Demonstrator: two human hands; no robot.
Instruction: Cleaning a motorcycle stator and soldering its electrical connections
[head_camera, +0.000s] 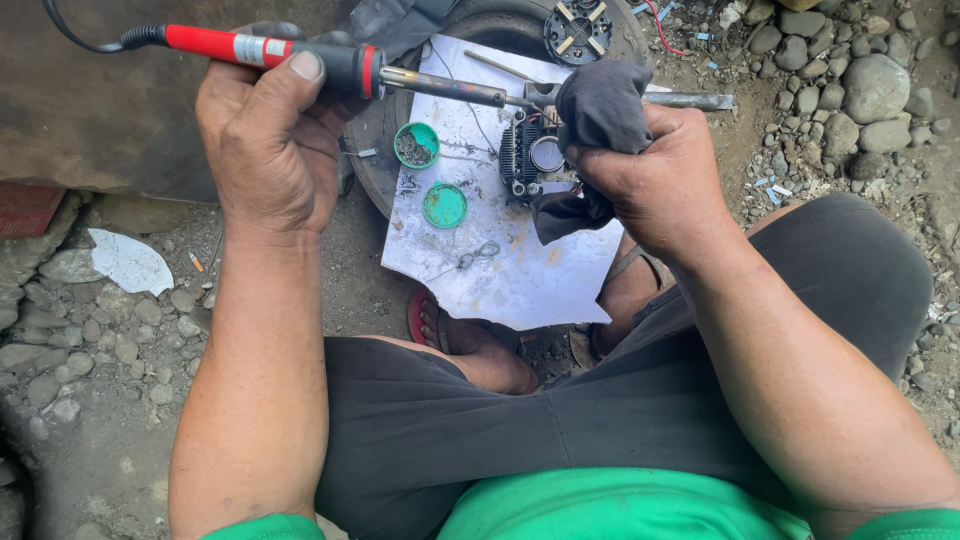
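Observation:
My left hand (265, 140) grips a soldering iron (300, 58) with a red and black handle, its metal shaft reaching right to a finned black electrical part (530, 155). My right hand (655, 185) pinches a dark cloth (600, 110) wrapped against that part, holding it on a white board (500, 270). The iron's tip sits at the top edge of the part, right beside the cloth. A small green tin (417, 145) of grey paste stands open on the board, and its green lid (445, 205) lies just below it.
The board rests on a tyre (480, 25). A round black part (577, 28) lies on the tyre's far side, a metal rod (700, 100) to the right. A coil of thin wire (478, 253) lies on the board. Pebbles and dirt surround my sandalled feet.

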